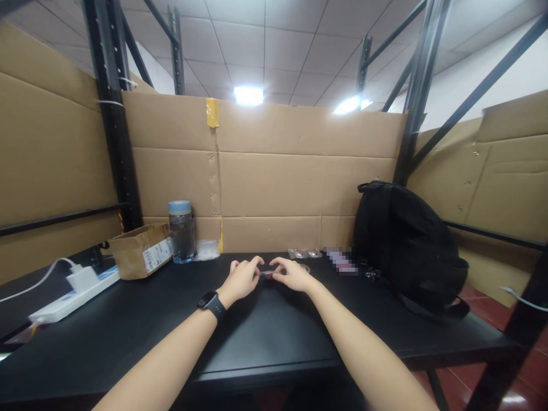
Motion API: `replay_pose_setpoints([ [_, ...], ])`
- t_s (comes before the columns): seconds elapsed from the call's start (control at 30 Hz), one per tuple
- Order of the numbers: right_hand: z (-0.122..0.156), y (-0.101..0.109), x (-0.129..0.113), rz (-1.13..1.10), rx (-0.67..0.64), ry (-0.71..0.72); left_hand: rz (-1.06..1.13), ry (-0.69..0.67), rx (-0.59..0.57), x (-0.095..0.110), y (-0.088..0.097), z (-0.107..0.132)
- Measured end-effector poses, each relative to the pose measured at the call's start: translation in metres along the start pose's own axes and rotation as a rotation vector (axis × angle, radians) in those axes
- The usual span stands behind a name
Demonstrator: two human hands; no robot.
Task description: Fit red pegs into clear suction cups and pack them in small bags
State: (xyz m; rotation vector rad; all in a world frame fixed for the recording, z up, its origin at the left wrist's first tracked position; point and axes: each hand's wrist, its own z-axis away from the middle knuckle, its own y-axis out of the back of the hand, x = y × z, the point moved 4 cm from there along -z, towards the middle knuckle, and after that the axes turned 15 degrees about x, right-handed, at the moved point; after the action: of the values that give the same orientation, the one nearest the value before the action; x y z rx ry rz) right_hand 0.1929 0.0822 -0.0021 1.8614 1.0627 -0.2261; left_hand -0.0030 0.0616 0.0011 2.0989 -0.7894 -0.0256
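Note:
Both of my hands meet over the middle of the black tabletop, fingers curled toward each other. Between them is a small, flat, clear pack with a bit of red in it. My left hand, with a dark smartwatch on its wrist, pinches the pack's left end. The right end is in the fingers of my right hand, which hide part of it. Just beyond my right hand lie similar clear packs with red parts. What exactly the packs contain is too small to tell.
A black backpack stands on the right, beside a blurred-out flat item. On the left are an open cardboard box, a blue-lidded bottle, a white plastic bundle and a power strip. Cardboard walls enclose the table.

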Motion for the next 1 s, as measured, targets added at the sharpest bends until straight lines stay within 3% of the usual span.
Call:
replay_pose_setpoints([
  [0.17, -0.001, 0.002, 0.007, -0.032, 0.041, -0.117, 0.023, 0.115, 0.039, -0.005, 0.001, -0.003],
  [0.33, 0.002, 0.006, 0.0, 0.007, 0.036, -0.116, 0.031, 0.178, 0.079, -0.008, -0.003, -0.004],
  [0.6, 0.002, 0.008, 0.0, 0.11, 0.109, -0.235, 0.122, 0.247, 0.061, -0.008, -0.006, -0.004],
  [0.73, 0.001, 0.004, 0.006, 0.229, 0.101, -0.272, 0.059, 0.226, 0.039, -0.007, -0.007, -0.002],
  [0.87, 0.001, 0.004, -0.002, 0.384, 0.111, -0.06, -0.025, 0.123, 0.002, -0.004, -0.009, 0.001],
  [1.0, 0.008, -0.007, -0.022, 0.327, -0.095, 0.224, -0.077, 0.116, 0.047, -0.005, -0.005, 0.0],
])
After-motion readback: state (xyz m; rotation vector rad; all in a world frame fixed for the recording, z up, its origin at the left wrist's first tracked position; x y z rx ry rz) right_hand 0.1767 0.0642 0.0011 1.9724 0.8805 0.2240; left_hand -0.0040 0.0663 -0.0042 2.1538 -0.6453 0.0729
